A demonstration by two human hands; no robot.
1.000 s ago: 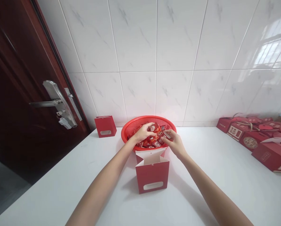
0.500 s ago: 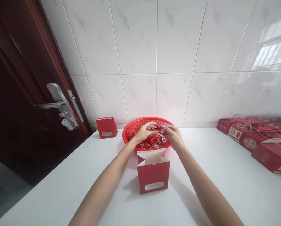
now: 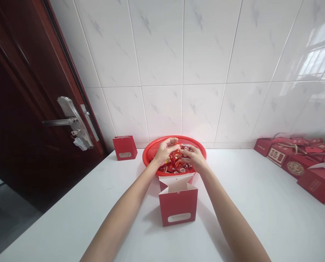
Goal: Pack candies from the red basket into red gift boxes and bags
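A red plastic basket (image 3: pixel 201 145) with a perforated wall holds a heap of wrapped candies (image 3: pixel 175 166), mostly red. Above the heap, my left hand (image 3: pixel 165 150) pinches a small red-orange wrapped candy (image 3: pixel 178 146) between thumb and fingers. My right hand (image 3: pixel 194 158) faces it from the other side, its fingers curled on a dark red candy packet (image 3: pixel 186 148) with pale patterned ends. Between my forearms stands a red paper box (image 3: pixel 178 203), its top open and a clear oval window low on its front. It sits just in front of the basket.
A similar red box (image 3: pixel 125 147) stands at the back left by the tiled wall. Several decorated red gift boxes (image 3: pixel 296 158) with ribbons are grouped at the right. A dark wooden door (image 3: pixel 23 91) with a metal handle is left of the white table (image 3: pixel 97 203).
My hands have come closer together over the basket. The red-orange candy now shows at my left fingertips, and my right hand has moved left with a packet. The view has shifted slightly.
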